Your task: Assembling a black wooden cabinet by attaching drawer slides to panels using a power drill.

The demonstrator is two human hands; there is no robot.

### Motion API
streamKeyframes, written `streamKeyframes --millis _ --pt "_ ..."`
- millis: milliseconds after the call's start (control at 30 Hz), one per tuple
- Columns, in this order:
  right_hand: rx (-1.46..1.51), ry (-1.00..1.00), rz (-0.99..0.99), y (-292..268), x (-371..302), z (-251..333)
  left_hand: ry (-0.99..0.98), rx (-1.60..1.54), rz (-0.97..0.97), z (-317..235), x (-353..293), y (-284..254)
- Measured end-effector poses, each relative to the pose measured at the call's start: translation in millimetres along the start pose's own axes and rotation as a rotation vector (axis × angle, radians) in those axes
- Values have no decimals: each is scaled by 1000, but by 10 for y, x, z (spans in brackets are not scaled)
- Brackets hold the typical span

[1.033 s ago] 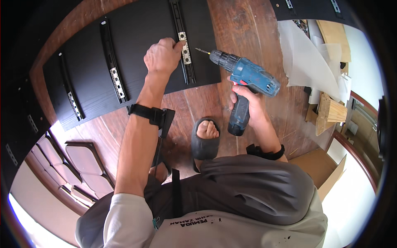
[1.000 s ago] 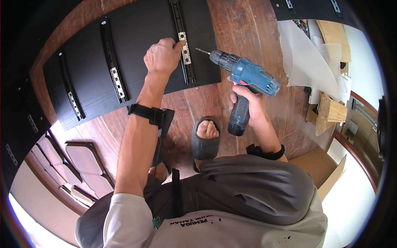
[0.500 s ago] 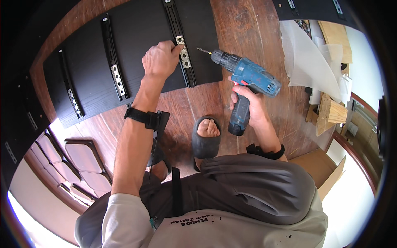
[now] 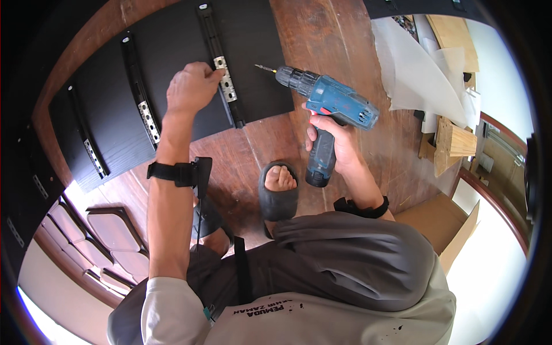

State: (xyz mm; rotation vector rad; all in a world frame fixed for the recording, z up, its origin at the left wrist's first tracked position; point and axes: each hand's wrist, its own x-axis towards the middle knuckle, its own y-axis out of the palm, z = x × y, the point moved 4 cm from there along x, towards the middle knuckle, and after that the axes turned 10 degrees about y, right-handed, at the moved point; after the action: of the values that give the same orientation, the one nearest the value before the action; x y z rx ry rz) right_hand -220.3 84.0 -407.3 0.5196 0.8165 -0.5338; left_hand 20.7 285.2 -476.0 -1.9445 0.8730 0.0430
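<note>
My left hand [image 4: 192, 87] is closed over the panel, with its thumb and fingertips at the silver perforated strip of the rightmost drawer slide [image 4: 228, 86]. That slide lies lengthwise on a black wood-grain panel [image 4: 261, 86]. My right hand [image 4: 336, 141] is wrapped around the grip of a blue cordless drill [image 4: 342, 100]. Its bit points left toward the slide, and a gap separates them. To the left, a middle drawer slide [image 4: 142, 95] and a left drawer slide [image 4: 87, 135] lie on the same panel, spaced apart.
The panel lies on a reddish-brown wooden floor [image 4: 322, 34]. At the right are a translucent sheet [image 4: 414, 75], wood offcuts [image 4: 451, 146] and a cardboard box [image 4: 431, 215]. Cushioned chair-like pieces [image 4: 118, 230] stand lower left. Another dark panel [image 4: 34, 155] borders the left side.
My left hand and the rightmost slide have shifted left, closer to the middle slide. The drill has moved left too, with its bit slightly farther from the slide. The whole view has turned slightly.
</note>
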Motion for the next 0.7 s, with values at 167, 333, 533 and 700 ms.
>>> streamKeyframes --millis 167,333,533,700 --pt "-5 -29 -9 -19 -20 -1 37 23 37 73 23 -26" --pt "12 -4 -10 -11 9 -24 60 -29 -33 -55 64 103" --pt "-2 -45 -18 -42 -8 -22 76 -9 -29 -122 97 119" --pt "-28 -13 -29 -28 -20 -32 100 -7 -43 -174 113 141"
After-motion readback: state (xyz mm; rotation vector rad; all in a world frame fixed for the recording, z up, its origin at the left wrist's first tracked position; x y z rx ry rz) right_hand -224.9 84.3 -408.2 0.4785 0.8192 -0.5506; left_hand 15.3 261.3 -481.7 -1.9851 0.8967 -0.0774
